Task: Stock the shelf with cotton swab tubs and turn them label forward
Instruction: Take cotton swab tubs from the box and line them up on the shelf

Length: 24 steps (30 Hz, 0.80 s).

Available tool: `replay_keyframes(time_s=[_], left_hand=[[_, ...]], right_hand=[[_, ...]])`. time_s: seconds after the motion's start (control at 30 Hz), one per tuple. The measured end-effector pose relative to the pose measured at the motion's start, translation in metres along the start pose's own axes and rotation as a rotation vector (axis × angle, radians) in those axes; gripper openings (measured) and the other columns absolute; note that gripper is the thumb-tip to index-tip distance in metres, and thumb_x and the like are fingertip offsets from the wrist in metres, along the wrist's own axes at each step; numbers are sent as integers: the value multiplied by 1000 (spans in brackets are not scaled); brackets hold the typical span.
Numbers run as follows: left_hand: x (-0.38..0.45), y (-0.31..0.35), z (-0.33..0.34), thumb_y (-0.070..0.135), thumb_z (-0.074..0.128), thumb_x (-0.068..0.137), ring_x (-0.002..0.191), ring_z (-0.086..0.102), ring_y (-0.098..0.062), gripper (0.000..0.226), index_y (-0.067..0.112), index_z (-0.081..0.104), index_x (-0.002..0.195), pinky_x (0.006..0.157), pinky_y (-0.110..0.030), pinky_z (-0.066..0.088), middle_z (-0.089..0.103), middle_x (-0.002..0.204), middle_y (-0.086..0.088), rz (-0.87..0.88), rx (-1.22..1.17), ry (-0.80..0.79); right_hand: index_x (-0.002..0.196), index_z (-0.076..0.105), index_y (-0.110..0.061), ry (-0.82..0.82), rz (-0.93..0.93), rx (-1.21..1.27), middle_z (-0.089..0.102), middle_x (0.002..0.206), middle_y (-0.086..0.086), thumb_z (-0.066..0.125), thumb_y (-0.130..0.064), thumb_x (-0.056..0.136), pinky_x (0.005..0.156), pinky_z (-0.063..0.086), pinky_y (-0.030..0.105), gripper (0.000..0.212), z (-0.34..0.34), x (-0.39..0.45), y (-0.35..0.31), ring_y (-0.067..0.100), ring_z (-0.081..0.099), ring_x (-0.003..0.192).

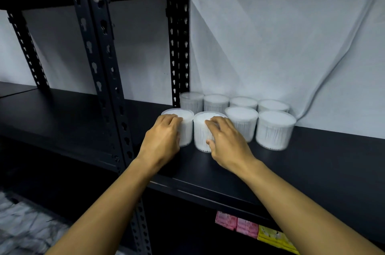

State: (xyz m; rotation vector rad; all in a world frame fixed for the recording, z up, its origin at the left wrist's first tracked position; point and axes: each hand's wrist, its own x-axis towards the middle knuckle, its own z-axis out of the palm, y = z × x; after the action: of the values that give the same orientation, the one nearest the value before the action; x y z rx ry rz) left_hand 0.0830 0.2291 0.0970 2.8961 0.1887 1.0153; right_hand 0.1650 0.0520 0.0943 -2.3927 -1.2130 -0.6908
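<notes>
Shelf edge: the black shelf [312, 171] runs its front lip diagonally from lower left towards the right; both forearms cross that lip to reach in.
Uprights: a perforated black front post [108, 79] stands left of the left arm; a second post [179, 46] rises at the back, just behind the leftmost rear tub.
Open room: bare shelf board lies left of the tubs up to the front post, in front of them to the lip, and to the right of the last tub; a white sheet [281, 36] hangs close behind the back row.
Tubs: eight round clear cotton swab tubs [275, 129] packed with white swabs stand upright in two rows of four, sides touching or nearly so; no label shows on any face in view.
Left hand: the left hand [161, 138] wraps curled fingers round the front left tub [186, 127], grasping its side.
Right hand: the right hand [227, 142] grasps the second front tub [201, 131], fingers over its top edge, thumb low on its wall.
Below: pink and yellow packets [248, 226] sit under the shelf lip.
</notes>
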Motion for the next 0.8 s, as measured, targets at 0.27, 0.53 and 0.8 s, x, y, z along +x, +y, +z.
replay_keyframes(time_s=[0.27, 0.53, 0.8], left_hand=[[33, -15, 20, 6, 59, 84, 121, 46, -28, 38, 4, 56, 122, 80, -46, 53, 56, 126, -12, -17, -51, -25], [52, -20, 34, 5, 57, 85, 121, 44, -27, 38, 6, 55, 122, 83, -48, 51, 55, 127, -10, -35, -78, -38], [59, -21, 41, 4, 58, 84, 126, 42, -26, 44, 7, 53, 128, 90, -44, 49, 53, 131, -10, -45, -97, -30]], right_hand=[[123, 52, 0, -26, -24, -155, 52, 120, 16, 67, -10, 80, 96, 45, 40, 46, 16, 27, 13, 34, 46, 115], [108, 56, 0, -21, -27, -234, 57, 105, 17, 72, -4, 71, 89, 46, 38, 40, 24, 46, 16, 33, 53, 98], [109, 55, 1, -47, -23, -257, 56, 106, 19, 72, -7, 73, 90, 43, 39, 41, 25, 53, 19, 34, 52, 98]])
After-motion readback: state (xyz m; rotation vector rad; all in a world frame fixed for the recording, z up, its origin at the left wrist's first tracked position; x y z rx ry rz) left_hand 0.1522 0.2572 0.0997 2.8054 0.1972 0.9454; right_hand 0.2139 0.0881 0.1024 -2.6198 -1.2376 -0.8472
